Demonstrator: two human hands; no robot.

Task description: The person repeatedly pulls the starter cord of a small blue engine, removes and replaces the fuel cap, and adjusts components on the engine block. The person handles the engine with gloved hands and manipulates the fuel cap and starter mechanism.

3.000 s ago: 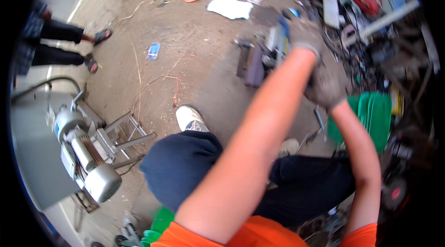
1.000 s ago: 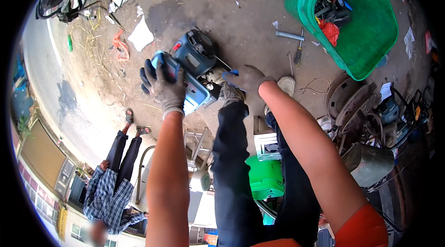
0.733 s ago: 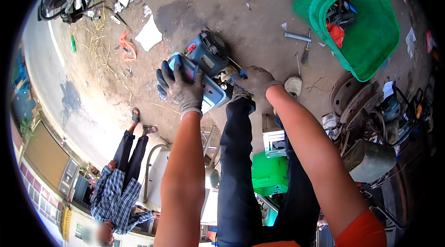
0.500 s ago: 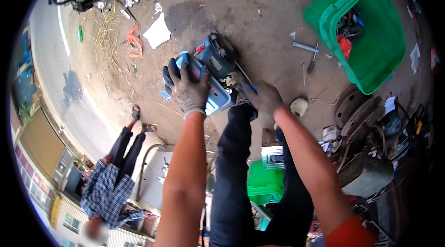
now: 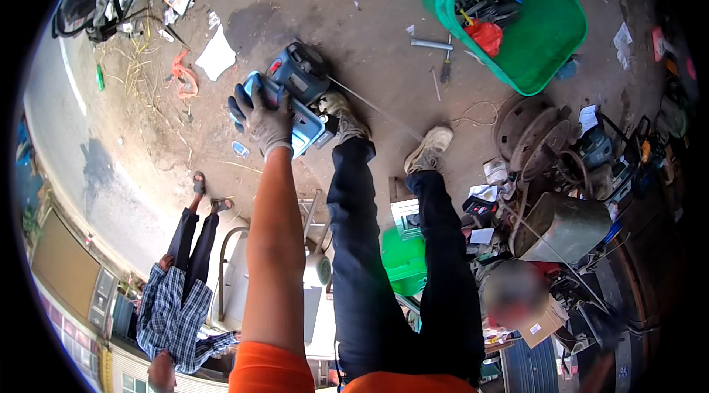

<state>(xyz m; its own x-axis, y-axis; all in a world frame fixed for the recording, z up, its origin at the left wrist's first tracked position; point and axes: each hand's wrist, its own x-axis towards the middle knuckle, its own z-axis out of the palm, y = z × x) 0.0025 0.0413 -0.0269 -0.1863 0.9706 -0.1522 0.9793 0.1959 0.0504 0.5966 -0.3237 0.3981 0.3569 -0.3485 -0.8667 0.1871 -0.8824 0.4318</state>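
Note:
My left hand (image 5: 264,121), in a grey glove with dark blue fingertips, presses with spread fingers on the light blue part (image 5: 304,127) of a small machine on the dirt ground. A dark blue housing (image 5: 301,72) with a red switch forms its other end. My left shoe (image 5: 346,116) stands against the machine. From the housing a thin pull cord (image 5: 373,107) stretches taut past my right shoe (image 5: 430,146) to the lower right. There my right hand (image 5: 610,325), dark and blurred by motion, appears closed on the cord's end.
A green tub (image 5: 550,42) holds tools and a red bag. Near it lie a hammer (image 5: 432,44) and a screwdriver (image 5: 446,68). Rusty wheel rims (image 5: 528,131) and a metal can (image 5: 565,227) stand right. A person in a checked shirt (image 5: 173,312) stands left.
My right hand has swung from beside the machine far to the lower right, drawing the cord out long. My left hand stays on the machine. The whole view has shifted.

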